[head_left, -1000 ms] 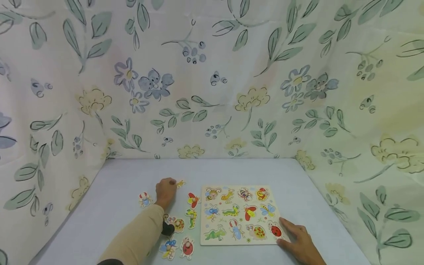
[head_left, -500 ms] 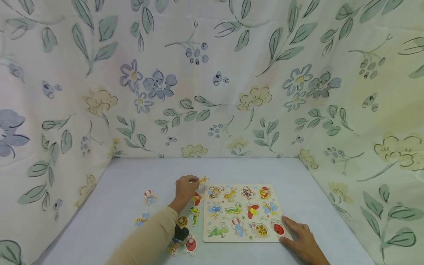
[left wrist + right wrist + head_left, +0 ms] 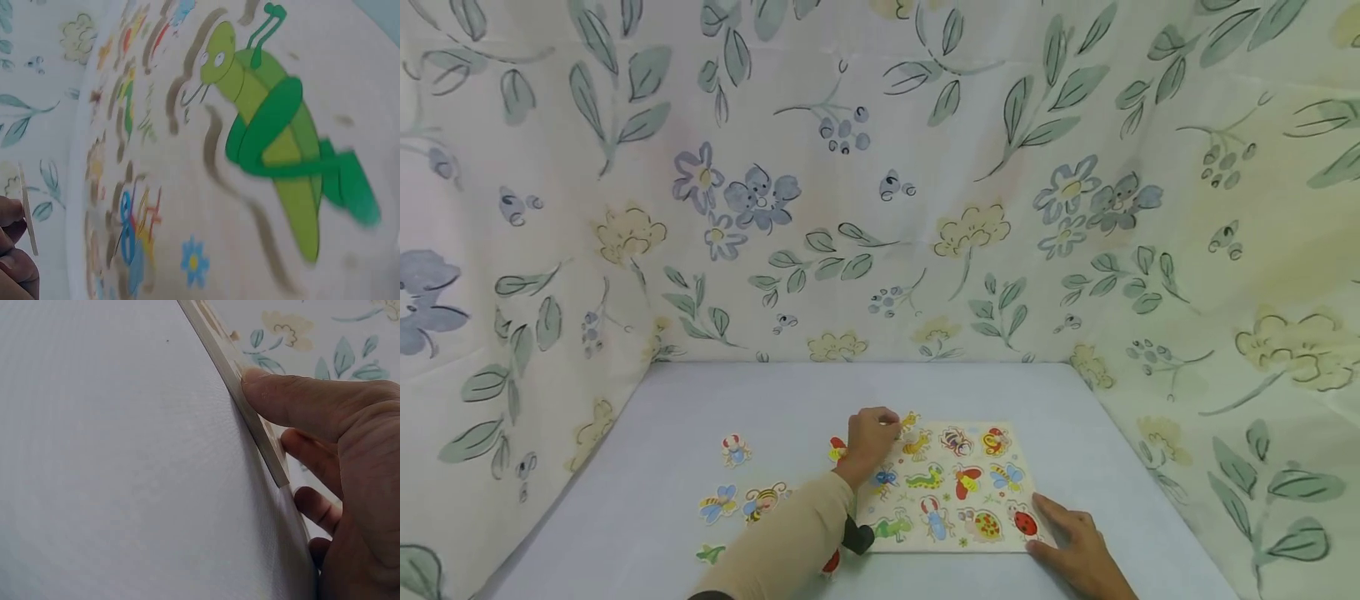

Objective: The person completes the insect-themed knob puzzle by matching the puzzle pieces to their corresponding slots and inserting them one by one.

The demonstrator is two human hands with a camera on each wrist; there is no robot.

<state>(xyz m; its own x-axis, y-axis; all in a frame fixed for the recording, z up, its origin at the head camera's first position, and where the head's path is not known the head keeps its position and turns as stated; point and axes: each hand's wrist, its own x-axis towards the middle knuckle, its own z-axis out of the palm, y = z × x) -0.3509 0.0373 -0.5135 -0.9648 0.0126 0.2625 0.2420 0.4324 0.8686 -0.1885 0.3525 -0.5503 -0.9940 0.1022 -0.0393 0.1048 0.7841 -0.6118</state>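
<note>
My left hand [image 3: 871,437] pinches a small yellow insect puzzle piece [image 3: 911,421] over the upper left of the wooden puzzle board [image 3: 917,540]. In the left wrist view the piece [image 3: 27,209] shows edge-on at the fingertips, apart from the board. Printed insects fill the board's recesses, among them a green grasshopper [image 3: 275,137] close to that camera. My right hand [image 3: 1078,542] holds the board's near right corner. The right wrist view shows its thumb [image 3: 281,400] on the board's edge and the other fingers curled on the far side.
Loose pieces lie left of the board: a red-and-blue beetle [image 3: 735,450], a blue-winged bee [image 3: 718,504], a striped bee [image 3: 763,502], a green piece [image 3: 710,552] and a red-winged insect [image 3: 837,448]. The left sleeve [image 3: 786,537] covers others. Floral cloth [image 3: 850,250] surrounds the table.
My left hand has carried the yellow piece rightward, from the table left of the board to over its upper left part. My right hand has stayed at the board's corner.
</note>
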